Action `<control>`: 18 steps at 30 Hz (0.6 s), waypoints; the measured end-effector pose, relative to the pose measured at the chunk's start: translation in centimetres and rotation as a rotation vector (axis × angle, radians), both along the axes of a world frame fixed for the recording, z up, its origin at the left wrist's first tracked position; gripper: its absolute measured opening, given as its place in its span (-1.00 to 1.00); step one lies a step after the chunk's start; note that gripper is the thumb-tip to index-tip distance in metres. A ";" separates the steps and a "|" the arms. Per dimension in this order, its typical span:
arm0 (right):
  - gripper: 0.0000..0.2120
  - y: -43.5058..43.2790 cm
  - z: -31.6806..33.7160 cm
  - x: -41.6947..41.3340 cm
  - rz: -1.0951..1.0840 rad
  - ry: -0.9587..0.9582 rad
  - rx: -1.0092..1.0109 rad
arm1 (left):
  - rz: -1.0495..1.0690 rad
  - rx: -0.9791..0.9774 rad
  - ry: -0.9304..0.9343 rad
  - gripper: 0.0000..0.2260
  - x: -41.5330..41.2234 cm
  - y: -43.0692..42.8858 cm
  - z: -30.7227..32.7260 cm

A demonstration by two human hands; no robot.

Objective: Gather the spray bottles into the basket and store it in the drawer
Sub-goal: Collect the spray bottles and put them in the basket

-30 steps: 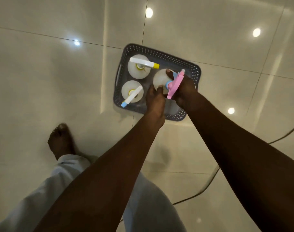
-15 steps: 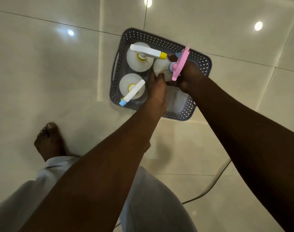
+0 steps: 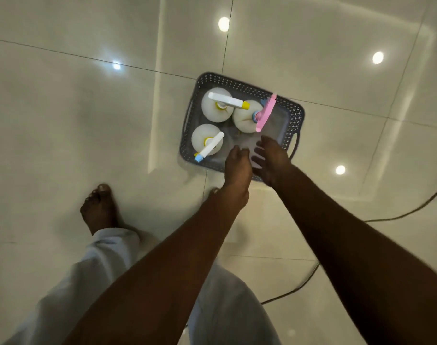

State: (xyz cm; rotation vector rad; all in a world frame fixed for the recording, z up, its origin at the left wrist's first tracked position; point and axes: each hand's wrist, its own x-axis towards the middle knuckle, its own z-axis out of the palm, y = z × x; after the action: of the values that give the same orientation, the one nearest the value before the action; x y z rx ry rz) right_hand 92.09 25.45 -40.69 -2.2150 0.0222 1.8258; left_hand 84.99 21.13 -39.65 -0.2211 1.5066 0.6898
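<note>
A grey perforated basket (image 3: 293, 115) sits on the tiled floor. Three white spray bottles stand upright in it: one with a white trigger and yellow nozzle (image 3: 216, 108) at the far left, one with a white trigger and blue nozzle (image 3: 205, 140) at the near left, and one with a pink trigger (image 3: 245, 120) in the middle. My left hand (image 3: 237, 165) and my right hand (image 3: 272, 160) hover over the basket's near right part, just short of the pink-trigger bottle. Both hold nothing, with fingers loosely bent.
A dark cable (image 3: 312, 272) runs across the floor at the right, near the basket. My bare left foot (image 3: 99, 207) and pale trouser legs (image 3: 95, 270) are at the lower left. Ceiling lights reflect in the glossy tiles.
Both hands have let go of the pink-trigger bottle, which now stands in the basket, and have drawn back toward me.
</note>
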 end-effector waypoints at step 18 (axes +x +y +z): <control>-0.77 -4.9 34.5 -22.6 0.339 0.076 0.392 | 0.053 0.217 0.305 -0.70 -26.2 -6.5 33.4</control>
State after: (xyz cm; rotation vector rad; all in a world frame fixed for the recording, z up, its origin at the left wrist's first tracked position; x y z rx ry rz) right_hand 69.47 20.53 -6.22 -1.9569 -0.6749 1.8773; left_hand 58.76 14.58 -6.21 0.0115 1.7034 0.9553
